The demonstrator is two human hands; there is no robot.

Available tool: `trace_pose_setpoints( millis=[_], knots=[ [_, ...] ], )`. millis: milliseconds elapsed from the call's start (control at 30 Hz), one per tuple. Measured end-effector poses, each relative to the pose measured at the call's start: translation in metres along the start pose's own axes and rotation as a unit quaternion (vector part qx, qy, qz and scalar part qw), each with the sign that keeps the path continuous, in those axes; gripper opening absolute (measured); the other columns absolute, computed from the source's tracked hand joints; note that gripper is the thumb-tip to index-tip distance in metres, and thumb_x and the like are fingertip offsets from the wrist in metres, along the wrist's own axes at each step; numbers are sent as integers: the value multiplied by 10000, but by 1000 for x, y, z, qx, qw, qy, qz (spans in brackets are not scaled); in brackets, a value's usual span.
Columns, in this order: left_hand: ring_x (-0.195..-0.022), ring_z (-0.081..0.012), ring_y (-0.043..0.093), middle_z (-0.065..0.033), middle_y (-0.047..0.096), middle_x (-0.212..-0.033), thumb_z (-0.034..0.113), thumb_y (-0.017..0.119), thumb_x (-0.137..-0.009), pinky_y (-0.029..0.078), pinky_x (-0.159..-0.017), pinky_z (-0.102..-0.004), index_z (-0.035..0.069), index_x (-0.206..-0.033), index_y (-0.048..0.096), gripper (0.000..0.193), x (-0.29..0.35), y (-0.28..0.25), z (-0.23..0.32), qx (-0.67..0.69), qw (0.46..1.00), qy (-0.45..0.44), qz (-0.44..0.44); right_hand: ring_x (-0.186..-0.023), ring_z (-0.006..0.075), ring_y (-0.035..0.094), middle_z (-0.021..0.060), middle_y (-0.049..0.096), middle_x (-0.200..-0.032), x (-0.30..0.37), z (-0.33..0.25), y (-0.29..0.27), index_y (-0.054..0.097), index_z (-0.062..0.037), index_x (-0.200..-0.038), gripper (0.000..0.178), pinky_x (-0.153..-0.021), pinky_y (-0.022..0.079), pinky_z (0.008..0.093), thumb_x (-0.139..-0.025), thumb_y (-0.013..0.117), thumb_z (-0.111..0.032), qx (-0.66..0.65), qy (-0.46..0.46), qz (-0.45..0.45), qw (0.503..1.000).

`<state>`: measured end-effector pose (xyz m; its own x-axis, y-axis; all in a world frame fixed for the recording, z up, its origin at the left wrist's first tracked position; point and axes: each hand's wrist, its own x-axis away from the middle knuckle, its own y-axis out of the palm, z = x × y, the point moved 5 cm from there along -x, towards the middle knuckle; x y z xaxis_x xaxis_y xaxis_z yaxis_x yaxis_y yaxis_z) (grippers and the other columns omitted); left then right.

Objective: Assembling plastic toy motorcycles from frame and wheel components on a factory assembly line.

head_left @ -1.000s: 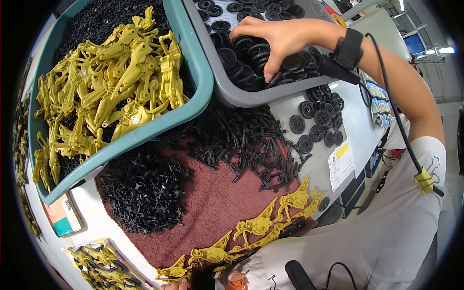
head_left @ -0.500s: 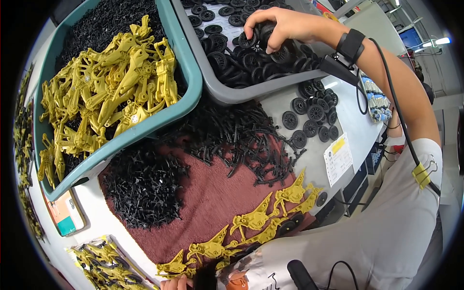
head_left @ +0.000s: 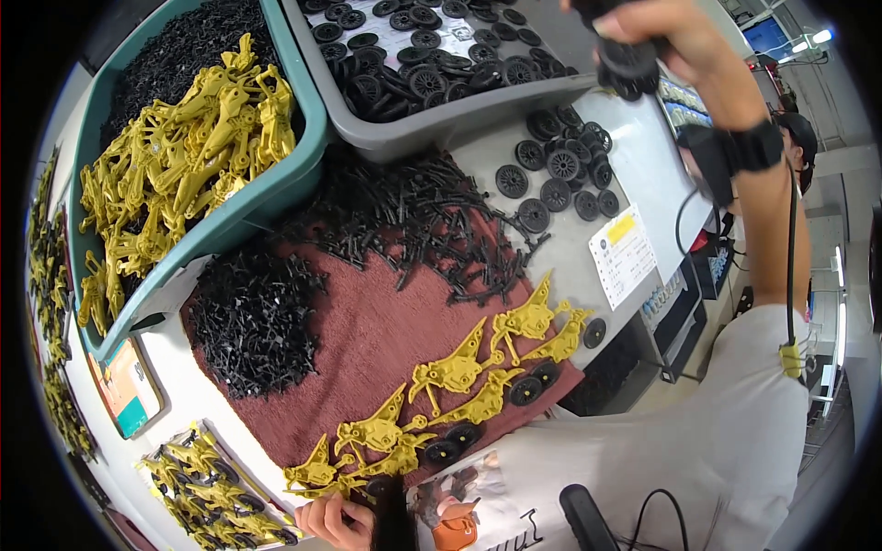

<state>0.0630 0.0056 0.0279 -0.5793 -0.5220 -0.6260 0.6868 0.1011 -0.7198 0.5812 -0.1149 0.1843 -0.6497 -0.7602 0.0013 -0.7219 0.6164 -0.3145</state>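
My right hand (head_left: 678, 35) is raised at the upper right, closed around a bunch of black toy wheels (head_left: 629, 69); it is partly cut off by the top edge. At the bottom, my left hand (head_left: 335, 520) has its fingers curled beside the nearest yellow plastic motorcycle-body part (head_left: 315, 466); whatever they may hold is hidden. Similar yellow parts (head_left: 450, 372) lie in a slanting double row along the near edge of a red cloth (head_left: 367, 321). Black wheels (head_left: 525, 390) lie in pairs along this row's near side. More loose wheels (head_left: 562, 165) are grouped on the grey tabletop.
A grey bin (head_left: 404, 138) of wheels stands at the back, left of it a teal bin (head_left: 317, 151) with yellow parts and small black pieces. Piles of black pieces (head_left: 257, 321) and black rods (head_left: 413, 220) cover the cloth. A paper label (head_left: 625, 255) lies right; bagged yellow parts (head_left: 216, 491) lower left.
My right hand has come up out of the grey bin, moving right with wheels in it. More of my left hand now shows at the bottom. The whole view has shifted slightly.
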Motion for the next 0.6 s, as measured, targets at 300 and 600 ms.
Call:
trace_pose_setpoints(
  millis=[300,600],
  knots=[
    [-823,-289,493,-109,534,-865,96,546,-862,385,-802,-474,25,-887,572,79,25,5,-18,10,997,42,-59,-1107,192,502,55,483,-1217,97,79,20,623,-94,-901,372,-933,406,313,-553,710,2,122,16,-26,992],
    [-860,-298,492,-119,548,-899,86,519,-848,386,-830,-480,21,-930,578,120,24,4,-18,18,996,57,-61,-1222,319,453,73,414,-1376,88,112,44,617,-178,-1078,366,-991,400,398,-747,710,-304,524,-97,-90,841]
  ],
)
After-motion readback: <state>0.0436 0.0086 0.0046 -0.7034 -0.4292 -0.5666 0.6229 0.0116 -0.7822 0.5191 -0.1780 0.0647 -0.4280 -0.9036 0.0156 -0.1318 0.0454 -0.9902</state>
